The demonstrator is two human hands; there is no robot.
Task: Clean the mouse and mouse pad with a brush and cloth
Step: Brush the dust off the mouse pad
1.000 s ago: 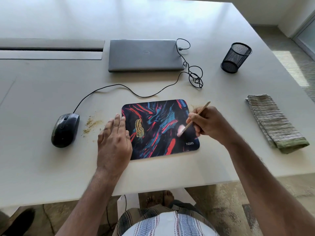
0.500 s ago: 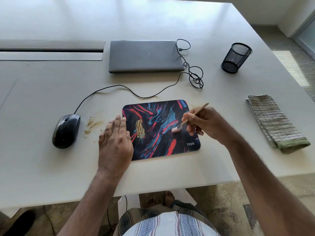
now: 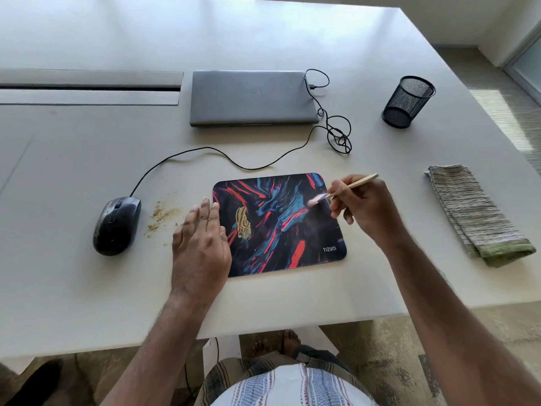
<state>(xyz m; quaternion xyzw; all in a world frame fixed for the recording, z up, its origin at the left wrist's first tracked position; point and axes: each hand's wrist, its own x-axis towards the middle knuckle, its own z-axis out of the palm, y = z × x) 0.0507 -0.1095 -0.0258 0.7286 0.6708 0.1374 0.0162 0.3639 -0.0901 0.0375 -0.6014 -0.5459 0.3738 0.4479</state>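
One empty-looking mesh cup (image 3: pixel 407 101) stands beyond the cloth (image 3: pixel 477 213).

"TIZUM", seemingly, on mouse pad (image 3: pixel 281 230) corner

Bright daylight from the right, soft shadows, wide-angle bending at edges.

Left hand (image 3: pixel 202 244) hides the mouse pad's (image 3: pixel 281 227) left edge.
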